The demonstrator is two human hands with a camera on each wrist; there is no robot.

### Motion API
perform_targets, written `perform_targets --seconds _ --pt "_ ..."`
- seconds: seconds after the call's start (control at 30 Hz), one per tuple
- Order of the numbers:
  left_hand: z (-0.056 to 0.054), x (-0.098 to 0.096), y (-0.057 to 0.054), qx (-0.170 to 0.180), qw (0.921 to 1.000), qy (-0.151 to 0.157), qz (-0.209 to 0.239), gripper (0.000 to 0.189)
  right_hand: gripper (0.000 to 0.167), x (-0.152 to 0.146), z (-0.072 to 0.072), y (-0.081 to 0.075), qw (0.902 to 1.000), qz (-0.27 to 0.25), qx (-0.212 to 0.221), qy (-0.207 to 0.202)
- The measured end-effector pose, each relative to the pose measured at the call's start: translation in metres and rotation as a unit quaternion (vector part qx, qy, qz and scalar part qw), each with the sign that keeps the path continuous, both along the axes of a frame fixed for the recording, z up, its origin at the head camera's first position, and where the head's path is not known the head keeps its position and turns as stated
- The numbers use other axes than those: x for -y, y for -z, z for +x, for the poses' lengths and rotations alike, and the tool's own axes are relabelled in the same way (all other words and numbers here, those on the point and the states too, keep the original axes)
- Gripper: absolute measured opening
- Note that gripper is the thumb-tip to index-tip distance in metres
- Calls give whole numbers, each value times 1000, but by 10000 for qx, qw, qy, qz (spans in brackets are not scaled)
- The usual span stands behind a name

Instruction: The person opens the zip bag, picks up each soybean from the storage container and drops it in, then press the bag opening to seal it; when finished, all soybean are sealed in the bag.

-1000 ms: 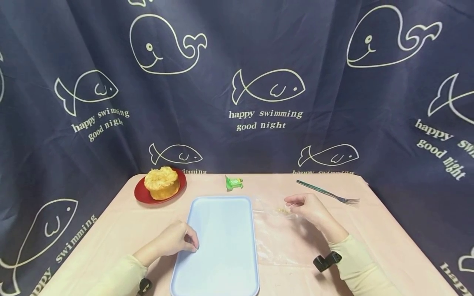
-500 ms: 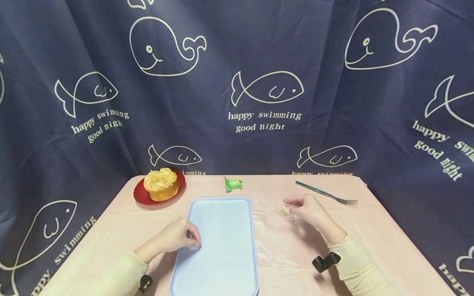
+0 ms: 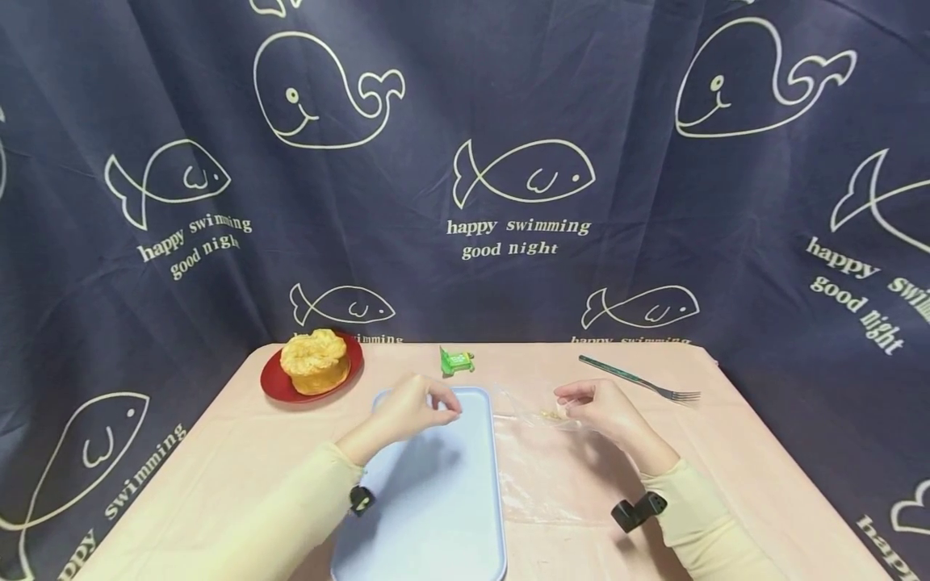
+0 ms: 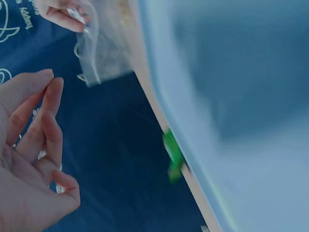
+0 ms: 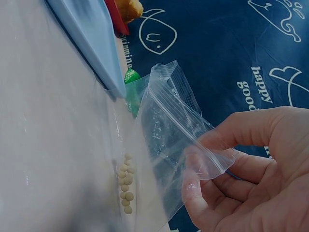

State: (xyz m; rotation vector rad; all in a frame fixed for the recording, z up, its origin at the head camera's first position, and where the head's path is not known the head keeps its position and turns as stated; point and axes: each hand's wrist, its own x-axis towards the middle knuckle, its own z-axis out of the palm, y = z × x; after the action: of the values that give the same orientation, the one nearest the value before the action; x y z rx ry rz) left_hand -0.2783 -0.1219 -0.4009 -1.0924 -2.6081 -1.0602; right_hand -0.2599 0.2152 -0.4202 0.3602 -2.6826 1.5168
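In the head view my right hand [image 3: 599, 407] is over the right of the table, pinching the zip edge of a clear zip-lock bag [image 5: 164, 125] between thumb and fingers. Several small round cream-coloured tablets [image 5: 126, 186] lie in a row inside the bag, whose large clear body spreads across the table. My left hand [image 3: 421, 403] hangs over the far part of the light-blue tray [image 3: 450, 516], casting a shadow on it. Loosely bent, its fingers [image 4: 53, 96] bring thumb and index tips close together, and nothing shows between them.
A red plate [image 3: 276, 381] with a golden pastry [image 3: 316, 363] stands at the back left. A small green wrapped packet [image 3: 458, 361] lies behind the tray, and a fork [image 3: 639, 378] with a dark green handle at the back right. A dark-blue patterned curtain [image 3: 407, 242] encloses the table.
My left hand has lifted off the tray's left side and moved away and to the right, towards the bag. The right hand keeps its hold on the zip-lock bag, almost unmoved.
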Motion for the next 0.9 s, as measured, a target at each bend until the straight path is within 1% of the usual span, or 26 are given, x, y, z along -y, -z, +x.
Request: perform_targets --seconds 0.13,0.23,0.33,0.43,0.53,0.63,0.77,0.9 --pt "-14 -39 -3 -84 9998 -106 148 5 37 2 -1 0 10000 43 20 45" --pt "-23 -66 -4 -191 9995 -215 106 6 36 4 -2 -1 9999 98 20 90" --pt "-31 -88 -3 -433 9984 -313 -172 7 35 6 -3 -3 9999 108 18 89" --pt "-34 -102 0 -761 9943 -423 -622 8 34 6 -3 -6 10000 45 39 28" --pt "-36 -109 3 -944 9896 -497 -960 8 35 6 -2 -7 10000 11 36 -9" --pt "-37 -112 6 -924 9888 -508 -1060 9 35 6 -1 -7 10000 16 22 13" --pt "-37 -106 6 -711 9929 -438 -851 9 35 5 0 -6 10000 19 -6 32" --pt "-33 -87 -1 -420 9970 -407 -510 9 36 3 1 -5 10000 19 -28 38"
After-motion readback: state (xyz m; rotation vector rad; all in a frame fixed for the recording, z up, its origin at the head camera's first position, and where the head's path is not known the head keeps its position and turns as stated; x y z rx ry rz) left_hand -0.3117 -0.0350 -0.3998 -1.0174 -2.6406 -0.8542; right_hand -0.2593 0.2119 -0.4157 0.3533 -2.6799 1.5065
